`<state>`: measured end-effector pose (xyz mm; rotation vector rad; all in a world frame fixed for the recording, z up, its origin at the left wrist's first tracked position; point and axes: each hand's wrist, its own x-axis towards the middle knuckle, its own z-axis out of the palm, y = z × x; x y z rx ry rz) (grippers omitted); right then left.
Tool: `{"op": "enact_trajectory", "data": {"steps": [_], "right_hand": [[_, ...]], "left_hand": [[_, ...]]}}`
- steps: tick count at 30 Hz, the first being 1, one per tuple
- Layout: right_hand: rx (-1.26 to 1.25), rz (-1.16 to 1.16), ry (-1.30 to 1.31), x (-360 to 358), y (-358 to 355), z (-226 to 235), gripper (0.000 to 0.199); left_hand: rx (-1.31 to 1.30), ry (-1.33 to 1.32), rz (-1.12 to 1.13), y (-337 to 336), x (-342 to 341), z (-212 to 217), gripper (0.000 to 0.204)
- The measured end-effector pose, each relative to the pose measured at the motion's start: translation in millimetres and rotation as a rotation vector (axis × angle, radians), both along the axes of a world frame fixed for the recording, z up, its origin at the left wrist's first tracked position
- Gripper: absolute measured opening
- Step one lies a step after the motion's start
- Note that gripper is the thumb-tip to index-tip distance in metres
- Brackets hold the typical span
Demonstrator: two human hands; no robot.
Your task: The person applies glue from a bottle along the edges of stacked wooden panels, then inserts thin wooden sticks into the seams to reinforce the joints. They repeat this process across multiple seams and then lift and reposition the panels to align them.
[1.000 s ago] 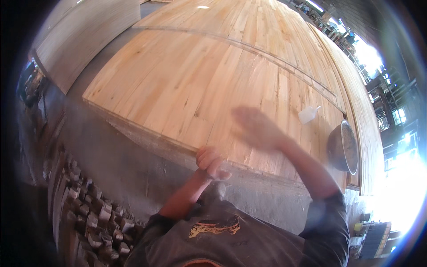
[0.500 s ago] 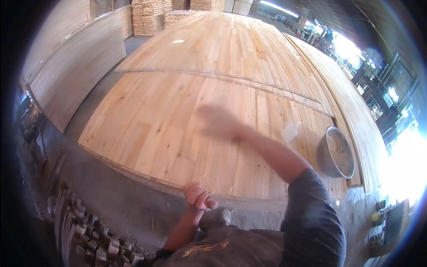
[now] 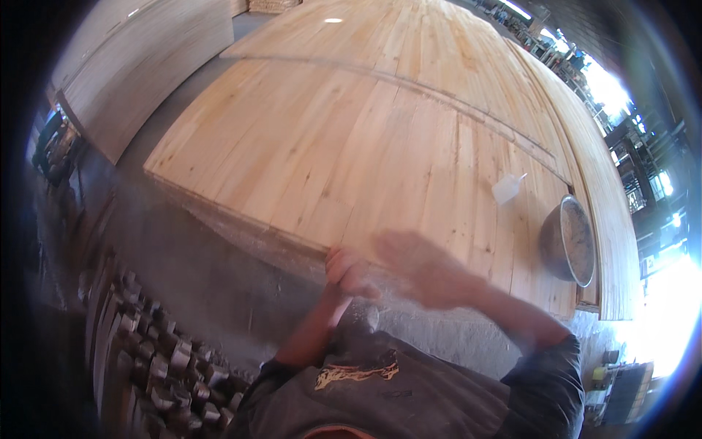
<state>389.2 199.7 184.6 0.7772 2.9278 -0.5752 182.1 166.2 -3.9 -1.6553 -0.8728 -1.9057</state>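
Right hand [image 3: 420,267] nearer panel edge [image 3: 292,241] now

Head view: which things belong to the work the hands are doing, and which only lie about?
In hand:
- left hand, gripping the edge of the wooden panel
- right hand, blurred, over that panel

Lying about:
- metal basin
- small white bottle
- stacked wood offcuts
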Motion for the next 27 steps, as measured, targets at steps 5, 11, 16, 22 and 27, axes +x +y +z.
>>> {"op": "enact_trajectory", "data": {"steps": [5,11,16,22,27], "right_hand": [[0.337,-0.554,0.032,-37,84,23,0.075],[0.187,0.231,0.013,-48,3,6,0.075],[0.243,-0.151,0.051,-12,186,-7,0.076],[0.285,-0.832,0.084,-86,319,-11,0.094],[0.169,-0.032,0.286,-152,156,-18,0.095]], "left_hand": [[0.014,0.010,-0.031,0,-3,8,0.062],[0.044,-0.016,-0.038,6,1,10,0.065],[0.130,-0.058,0.054,13,6,2,0.065],[0.037,-0.029,0.084,4,2,0,0.063],[0.033,-0.018,0.042,2,-1,6,0.061]]}}
